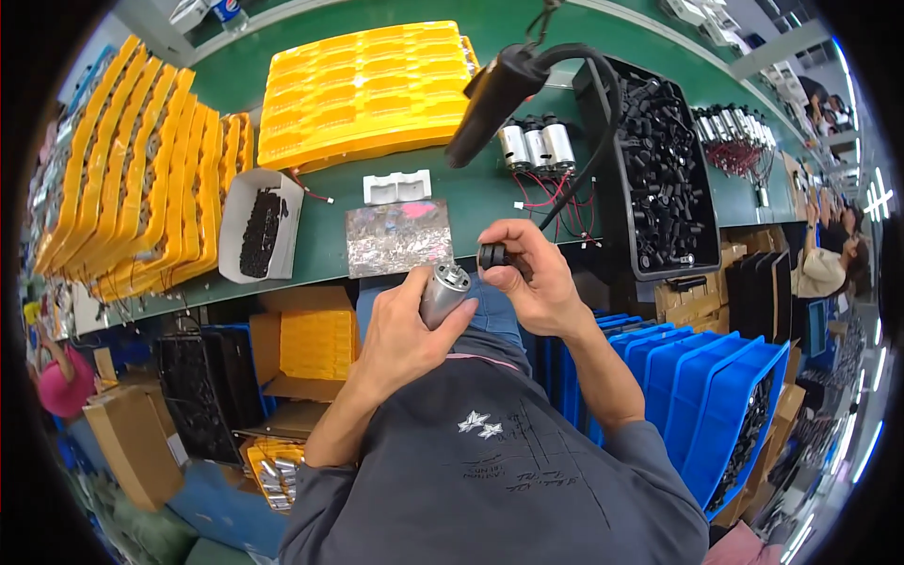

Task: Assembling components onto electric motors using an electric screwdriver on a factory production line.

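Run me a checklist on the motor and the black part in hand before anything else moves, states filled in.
1. Silver motor held in the left grip: ok, fingers and thumb around its body.
2. Motor's end face uncovered: ok, its fittings show.
3. Black round part held in the right grip: ok, pinched at the fingertips.
4. Black part touching the motor: not ok, a gap shows between them.
5. Exact alignment of the two: cannot tell from this single view.
6. Black bin stocked with small black parts: ok.
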